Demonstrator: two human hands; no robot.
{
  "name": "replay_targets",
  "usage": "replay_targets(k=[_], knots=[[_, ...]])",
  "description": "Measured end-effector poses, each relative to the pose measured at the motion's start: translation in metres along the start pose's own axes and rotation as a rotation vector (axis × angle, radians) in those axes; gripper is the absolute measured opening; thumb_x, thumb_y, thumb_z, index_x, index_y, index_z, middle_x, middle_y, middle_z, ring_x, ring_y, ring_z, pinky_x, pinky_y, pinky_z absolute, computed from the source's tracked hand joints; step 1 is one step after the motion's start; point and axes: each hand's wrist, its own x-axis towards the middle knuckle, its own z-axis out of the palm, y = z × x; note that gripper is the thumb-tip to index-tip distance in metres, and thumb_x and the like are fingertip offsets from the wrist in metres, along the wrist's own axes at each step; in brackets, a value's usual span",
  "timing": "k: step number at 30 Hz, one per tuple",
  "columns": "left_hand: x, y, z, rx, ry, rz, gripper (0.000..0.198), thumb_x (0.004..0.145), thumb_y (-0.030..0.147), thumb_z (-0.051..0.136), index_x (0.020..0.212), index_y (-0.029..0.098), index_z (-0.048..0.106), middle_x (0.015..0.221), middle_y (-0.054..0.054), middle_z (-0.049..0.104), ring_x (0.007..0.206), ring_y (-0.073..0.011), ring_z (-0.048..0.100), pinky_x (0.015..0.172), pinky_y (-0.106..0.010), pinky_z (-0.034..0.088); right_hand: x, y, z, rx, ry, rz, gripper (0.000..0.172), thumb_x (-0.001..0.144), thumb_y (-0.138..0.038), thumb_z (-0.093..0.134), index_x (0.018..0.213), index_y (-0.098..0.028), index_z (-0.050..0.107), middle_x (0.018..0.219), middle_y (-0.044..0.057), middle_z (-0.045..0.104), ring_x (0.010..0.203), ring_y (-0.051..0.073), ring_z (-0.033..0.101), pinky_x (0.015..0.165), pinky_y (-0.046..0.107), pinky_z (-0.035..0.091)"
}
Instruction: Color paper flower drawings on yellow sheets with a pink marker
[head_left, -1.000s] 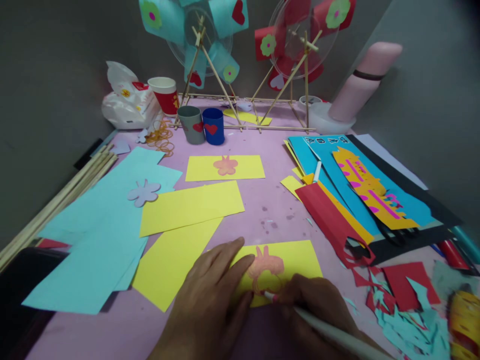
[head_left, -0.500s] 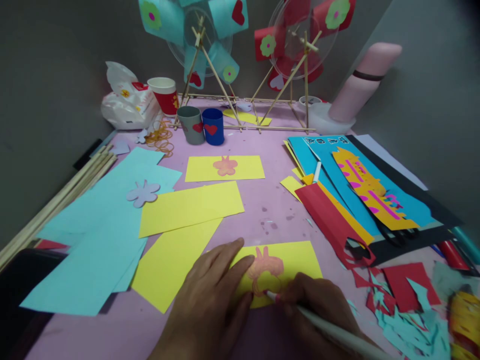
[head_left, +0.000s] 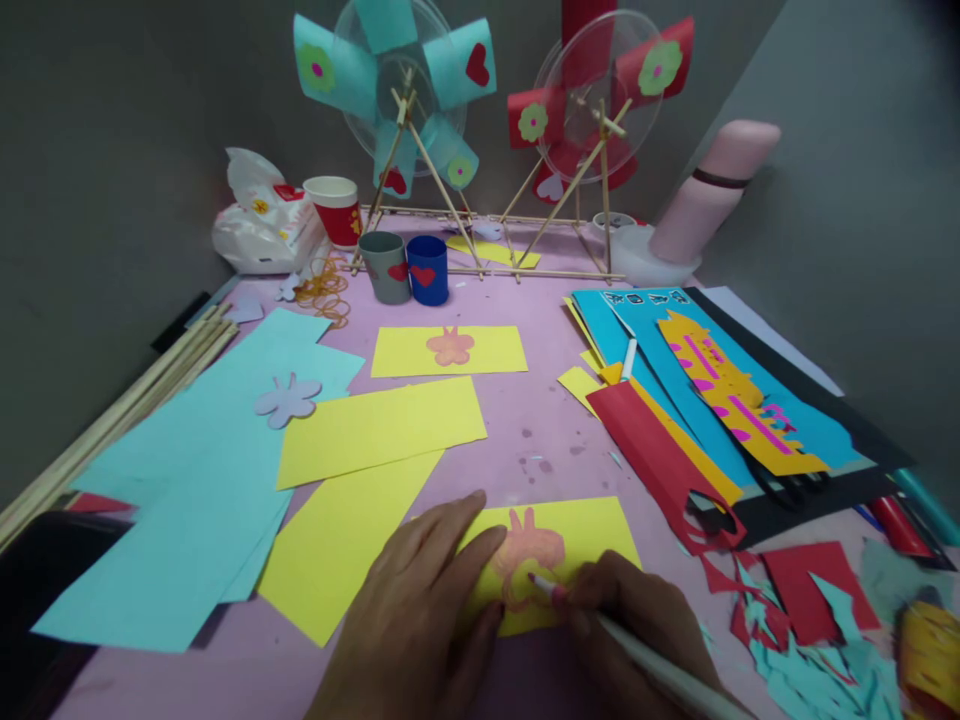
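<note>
A yellow paper strip (head_left: pixel 600 520) lies in front of me, bearing a butterfly drawing (head_left: pixel 531 550) partly filled in pink. My left hand (head_left: pixel 420 590) rests flat on the strip's left part, fingers stretched out and apart. Closed around a felt-tip pen (head_left: pixel 645 655) with a white barrel is my right hand (head_left: pixel 637 610); the pen's pink tip is at the lower half of the butterfly. Farther back, another yellow strip (head_left: pixel 390 350) carries a fully coloured pink butterfly (head_left: pixel 451 347). Two plain yellow strips (head_left: pixel 390 425) overlap to the left.
Light blue sheets (head_left: pixel 187 480) and a lilac butterfly cutout (head_left: pixel 288 400) lie left. Behind stand grey (head_left: pixel 386 270) and blue cups (head_left: pixel 427 272) and two paper-bladed wheels (head_left: pixel 405 80) on stick frames. On the right are red paper (head_left: pixel 652 460), scraps (head_left: pixel 817 660) and a pink bottle (head_left: pixel 705 190).
The pen tip has moved slightly up within the butterfly's lower half, and the pink there has grown a little. My left hand stays put; the whole view has shifted slightly.
</note>
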Motion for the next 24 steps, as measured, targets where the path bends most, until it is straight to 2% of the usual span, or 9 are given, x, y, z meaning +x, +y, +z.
replay_targets(k=[6, 15, 20, 24], knots=[[-0.002, -0.002, 0.003, -0.008, -0.019, 0.016, 0.041, 0.086, 0.026, 0.049, 0.126, 0.025, 0.045, 0.138, -0.006, 0.044, 0.121, -0.0246, 0.044, 0.094, -0.041, 0.045, 0.002, 0.003, 0.004, 0.043, -0.06, -0.021, 0.01, 0.076, -0.019, 0.049, 0.068, -0.021, 0.055, 0.051, -0.003, 0.064, 0.041, 0.01, 0.058, 0.042, 0.017, 0.04], [-0.002, -0.002, 0.003, -0.018, -0.023, 0.018, 0.042, 0.085, 0.023, 0.05, 0.127, 0.024, 0.044, 0.139, -0.007, 0.043, 0.122, -0.0254, 0.042, 0.095, -0.042, 0.043, 0.007, -0.004, 0.0, -0.018, -0.134, -0.059, 0.011, 0.076, -0.017, 0.047, 0.07, -0.019, 0.056, 0.055, -0.002, 0.067, 0.042, 0.01, 0.059, 0.041, 0.015, 0.04], [-0.002, -0.002, 0.005, -0.013, -0.023, 0.01, 0.041, 0.085, 0.024, 0.05, 0.126, 0.025, 0.046, 0.138, -0.007, 0.043, 0.121, -0.0254, 0.043, 0.095, -0.041, 0.043, 0.009, -0.008, -0.003, -0.006, -0.163, -0.084, 0.012, 0.075, -0.015, 0.048, 0.068, -0.019, 0.057, 0.058, 0.0, 0.069, 0.046, 0.01, 0.062, 0.046, 0.015, 0.043], [-0.001, -0.001, 0.004, -0.018, -0.009, 0.013, 0.041, 0.085, 0.023, 0.049, 0.125, 0.024, 0.046, 0.137, -0.007, 0.044, 0.121, -0.0252, 0.043, 0.094, -0.042, 0.043, 0.009, -0.005, -0.002, -0.019, -0.159, -0.13, 0.014, 0.076, -0.015, 0.048, 0.066, -0.019, 0.057, 0.056, -0.001, 0.068, 0.043, 0.008, 0.06, 0.046, 0.014, 0.043]])
